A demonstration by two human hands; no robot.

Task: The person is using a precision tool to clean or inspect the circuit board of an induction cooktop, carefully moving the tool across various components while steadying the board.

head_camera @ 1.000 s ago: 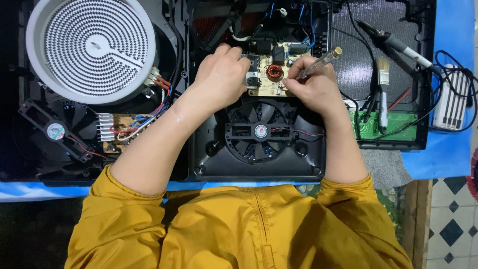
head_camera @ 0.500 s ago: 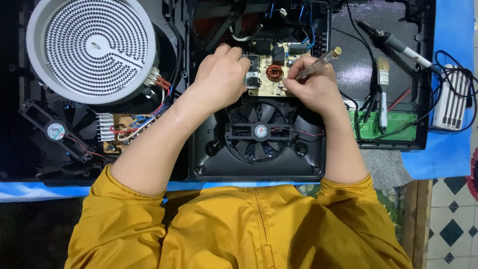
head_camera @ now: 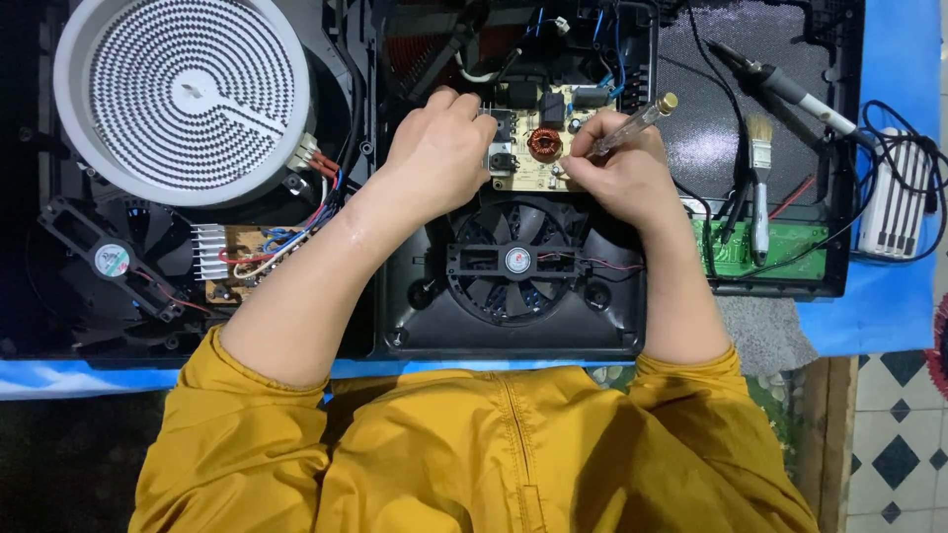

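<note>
Centrally, view: seen from above, an opened cooker housing [head_camera: 612, 326] lies on a blue-covered desk [head_camera: 889, 306].
Left hand [head_camera: 439, 148]: rests on the left edge of the circuit board [head_camera: 538, 138]; fingers curled down onto the black parts there; whether they pinch anything cannot be told.
Right hand [head_camera: 617, 178]: at 3 o'clock of the board, grip pressed together around a clear-handled screwdriver [head_camera: 632, 126].
Screwdriver: handle slants up toward 2 o'clock, its brass cap clear of the hand; the tip is hidden by the fingers at the board's right edge.
Circuit board: pale, at 12 o'clock of the fan [head_camera: 513, 262], between the two hands; a copper coil [head_camera: 543, 144] stands near its middle.
Fan: black, round, just below the board inside the housing, with a red and black wire running off toward 3 o'clock.
Heating disc [head_camera: 183, 94]: white, spiral-patterned, at 9 o'clock of the left hand, well apart from it.
Second fan [head_camera: 109, 259]: at 7 o'clock of the disc, beside a finned heat sink [head_camera: 209, 254] and a bundle of coloured wires.
Soldering iron [head_camera: 790, 89]: at 2 o'clock of the right hand, lying on the dark panel.
Brush [head_camera: 758, 188]: just below the iron, handle pointing to 6 o'clock over a green board [head_camera: 790, 247].
Sleeves [head_camera: 474, 454]: yellow, filling the lower edge.
</note>
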